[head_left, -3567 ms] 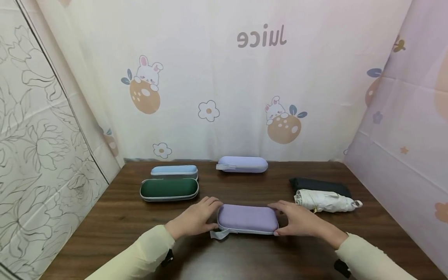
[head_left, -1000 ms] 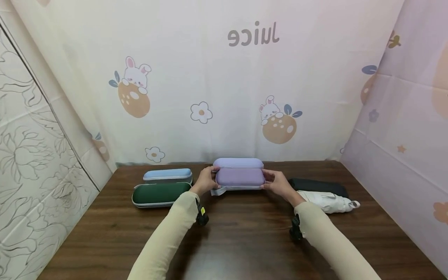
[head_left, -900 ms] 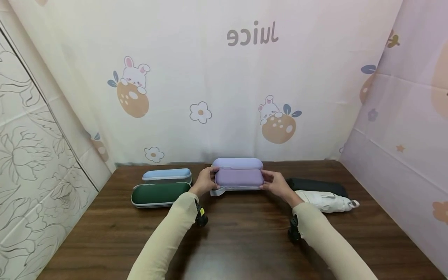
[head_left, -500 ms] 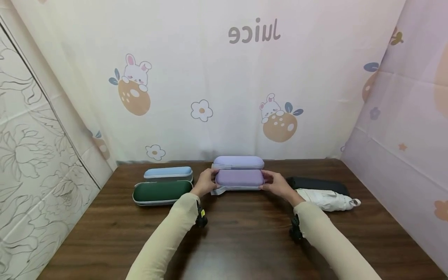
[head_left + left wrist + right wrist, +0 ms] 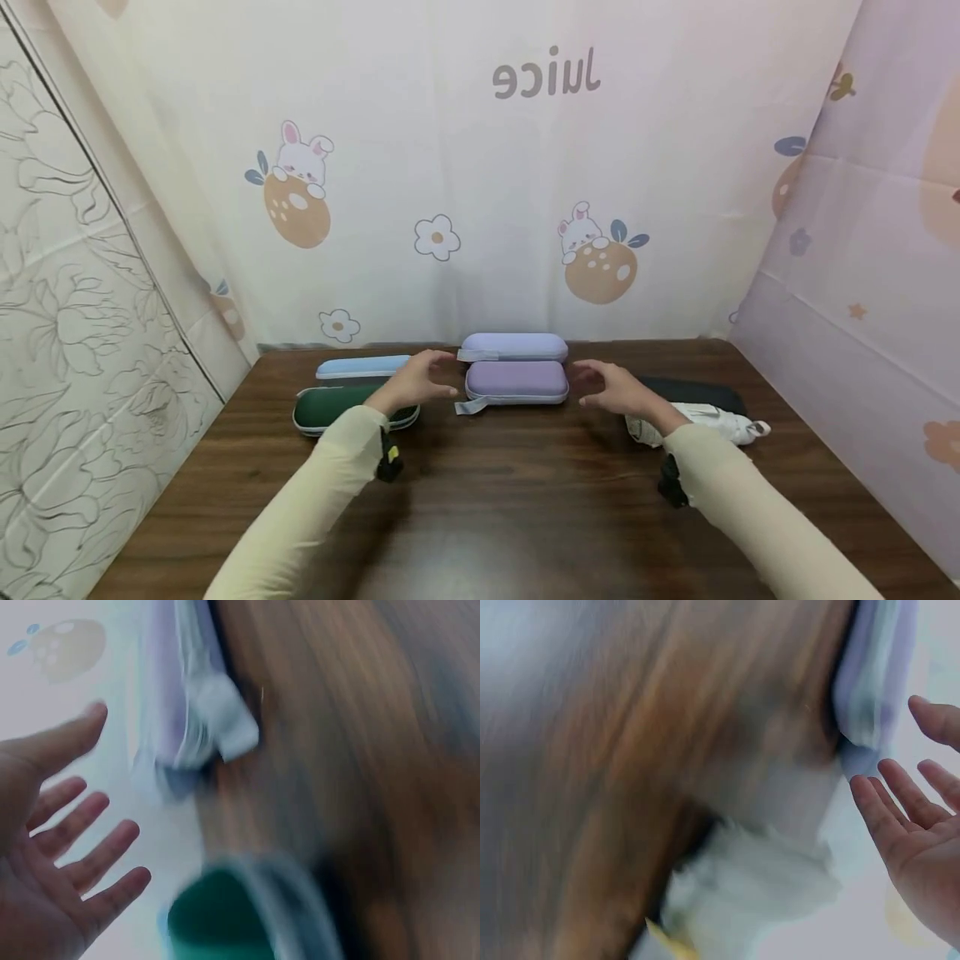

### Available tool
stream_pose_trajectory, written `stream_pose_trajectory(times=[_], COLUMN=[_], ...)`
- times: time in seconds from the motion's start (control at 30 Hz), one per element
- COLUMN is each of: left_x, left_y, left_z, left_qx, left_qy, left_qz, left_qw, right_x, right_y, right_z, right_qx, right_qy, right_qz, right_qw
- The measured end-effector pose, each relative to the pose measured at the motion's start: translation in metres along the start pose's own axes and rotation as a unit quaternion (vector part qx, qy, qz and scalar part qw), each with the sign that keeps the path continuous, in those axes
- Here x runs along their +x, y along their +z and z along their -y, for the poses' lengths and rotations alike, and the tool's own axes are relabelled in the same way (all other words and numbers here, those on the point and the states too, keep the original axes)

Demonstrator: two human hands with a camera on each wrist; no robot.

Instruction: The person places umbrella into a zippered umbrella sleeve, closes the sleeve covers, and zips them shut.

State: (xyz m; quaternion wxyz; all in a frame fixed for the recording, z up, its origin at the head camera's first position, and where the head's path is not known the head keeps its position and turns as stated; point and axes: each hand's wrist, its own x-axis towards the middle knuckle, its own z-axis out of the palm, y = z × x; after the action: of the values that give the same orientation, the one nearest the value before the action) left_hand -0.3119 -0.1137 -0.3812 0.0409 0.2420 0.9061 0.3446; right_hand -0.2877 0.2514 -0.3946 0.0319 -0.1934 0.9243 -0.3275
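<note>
A purple zippered case (image 5: 517, 381) with a grey strap at its left end lies at the back middle of the table, just in front of a lavender case (image 5: 514, 346). My left hand (image 5: 416, 382) hovers off its left end, fingers spread and holding nothing, over the area of a dark green case (image 5: 330, 408). Off the right end, my right hand (image 5: 617, 390) is likewise spread and holds nothing. Both wrist views are blurred; in them the open left palm (image 5: 52, 862) and right palm (image 5: 930, 847) stand apart from the purple case.
Behind the green case lies a light blue case (image 5: 363, 367), partly hidden by the left hand. On the right, a white folded umbrella (image 5: 712, 421) lies before a black long item (image 5: 693, 393), both partly behind the right arm. A printed curtain (image 5: 510, 208) rises along the table's back edge.
The purple case moved from the table's middle back to the lavender case, held at both ends. Since half a second ago, both hands have let go and drawn apart to the sides.
</note>
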Motion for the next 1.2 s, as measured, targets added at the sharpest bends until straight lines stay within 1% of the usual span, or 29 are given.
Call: stream_pose_trajectory(times=[0.1,0.13,0.23,0.3,0.37,0.43,0.57,0.67,0.77,0.83,0.97,1.07,1.2], left_x=[-0.019,-0.026,-0.047,-0.061,-0.072,-0.082,-0.095,-0.100,-0.099,-0.096,-0.090,-0.087,-0.084], left_y=[-0.024,-0.031,-0.051,-0.063,-0.072,-0.079,-0.088,-0.092,-0.092,-0.089,-0.082,-0.077,-0.073], left_z=[0.010,0.015,0.032,0.044,0.055,0.063,0.073,0.075,0.079,0.081,0.089,0.094,0.094], left_qx=[0.024,0.026,0.038,0.045,0.060,0.071,0.077,0.068,0.075,0.091,0.136,0.169,0.208], left_qy=[-0.012,-0.016,-0.008,-0.010,-0.010,-0.017,-0.023,-0.030,-0.023,-0.010,0.015,0.016,0.021], left_qz=[0.020,0.027,0.041,0.044,0.044,0.046,0.043,0.036,0.040,0.047,0.053,0.049,0.046], left_qw=[0.9994,0.9992,0.9984,0.9980,0.9972,0.9963,0.9959,0.9966,0.9961,0.9948,0.9892,0.9842,0.9768], right_x=[-0.015,-0.020,-0.035,-0.046,-0.055,-0.064,-0.082,-0.093,-0.103,-0.108,-0.116,-0.119,-0.119], right_y=[-0.018,-0.023,-0.039,-0.047,-0.054,-0.060,-0.069,-0.069,-0.064,-0.060,-0.055,-0.053,-0.052], right_z=[0.006,0.007,0.006,0.003,-0.001,-0.006,-0.020,-0.035,-0.049,-0.059,-0.069,-0.070,-0.072], right_qx=[-0.029,-0.037,-0.063,-0.075,-0.093,-0.111,-0.138,-0.145,-0.167,-0.192,-0.243,-0.263,-0.274], right_qy=[-0.026,-0.033,-0.049,-0.049,-0.054,-0.053,-0.051,-0.062,-0.086,-0.092,-0.078,-0.078,-0.087], right_qz=[-0.005,-0.007,-0.008,-0.006,-0.007,-0.007,-0.004,-0.002,-0.011,-0.018,-0.025,-0.032,-0.045], right_qw=[0.9992,0.9988,0.9968,0.9960,0.9942,0.9924,0.9891,0.9875,0.9822,0.9769,0.9664,0.9611,0.9567])
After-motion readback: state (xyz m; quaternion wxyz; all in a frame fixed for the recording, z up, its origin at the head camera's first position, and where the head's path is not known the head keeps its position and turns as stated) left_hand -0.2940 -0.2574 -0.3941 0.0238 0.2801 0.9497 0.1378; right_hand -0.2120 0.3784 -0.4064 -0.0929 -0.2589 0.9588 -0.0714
